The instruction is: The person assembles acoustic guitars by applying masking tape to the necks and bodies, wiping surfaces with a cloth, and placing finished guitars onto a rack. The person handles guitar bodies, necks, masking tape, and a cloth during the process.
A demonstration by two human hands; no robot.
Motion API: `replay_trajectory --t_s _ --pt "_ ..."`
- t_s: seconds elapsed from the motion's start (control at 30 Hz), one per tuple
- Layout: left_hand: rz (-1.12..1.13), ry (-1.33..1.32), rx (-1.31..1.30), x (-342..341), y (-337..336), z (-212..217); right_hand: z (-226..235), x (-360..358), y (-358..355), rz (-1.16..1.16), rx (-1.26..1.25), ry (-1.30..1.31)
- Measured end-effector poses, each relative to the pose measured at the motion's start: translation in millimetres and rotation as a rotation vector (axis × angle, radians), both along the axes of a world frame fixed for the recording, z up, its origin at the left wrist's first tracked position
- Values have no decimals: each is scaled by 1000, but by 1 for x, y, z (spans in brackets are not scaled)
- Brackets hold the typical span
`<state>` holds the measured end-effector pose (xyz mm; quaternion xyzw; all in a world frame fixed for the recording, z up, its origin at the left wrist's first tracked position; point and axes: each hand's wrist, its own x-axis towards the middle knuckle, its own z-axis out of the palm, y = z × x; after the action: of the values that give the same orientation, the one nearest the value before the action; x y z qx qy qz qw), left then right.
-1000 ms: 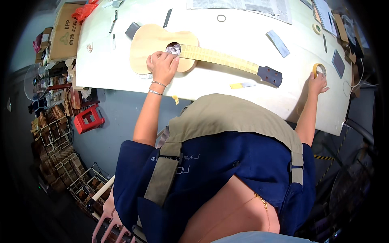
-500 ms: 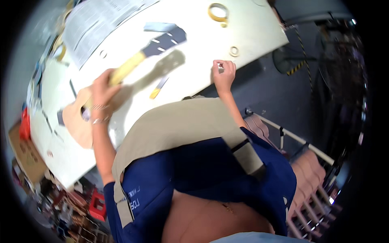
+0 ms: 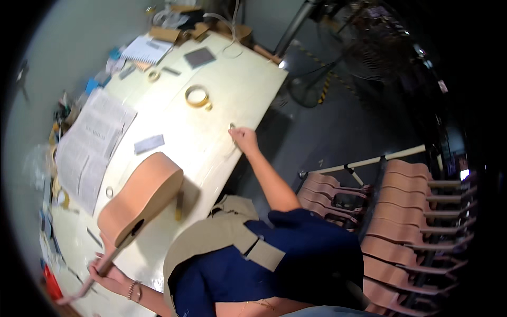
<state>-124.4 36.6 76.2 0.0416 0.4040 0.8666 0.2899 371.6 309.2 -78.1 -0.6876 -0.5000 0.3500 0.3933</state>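
On the pale worktable [image 3: 222, 132], near its front edge:
Left hand [image 3: 103, 269]: closed round the neck of the unfinished wooden guitar [image 3: 140, 198], lifting it off the top.
Guitar axis: body tilted up toward the table's middle, neck running down-left to my grip.
Right hand [image 3: 244, 138]: stretched far right, fingertips pinching a small ring [image 3: 232, 127] at the edge; well apart from the guitar.
Nearer hand: left.
Papers: large printed sheet [image 3: 90, 148] left of the body; grey card [image 3: 149, 143] beside it; tape roll [image 3: 196, 96] beyond.

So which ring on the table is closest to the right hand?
The tiny ring at the right hand's fingertips by the table edge, not the larger yellowish tape roll farther in.
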Motion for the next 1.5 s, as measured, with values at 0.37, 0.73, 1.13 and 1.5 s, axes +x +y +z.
replay_trajectory --t_s 0.37,0.73,1.13,1.5 --pt "-403 -570 -149 125 58 -124 131 -51 -105 378 407 -262" --pt "-1072 42 -485 136 54 -50 185 -165 -134 553 41 919" --pt "-617 250 -152 178 51 8 198 -205 -159 514 233 933" --pt "-534 330 -262 140 13 -16 170 -167 -139 645 461 569"
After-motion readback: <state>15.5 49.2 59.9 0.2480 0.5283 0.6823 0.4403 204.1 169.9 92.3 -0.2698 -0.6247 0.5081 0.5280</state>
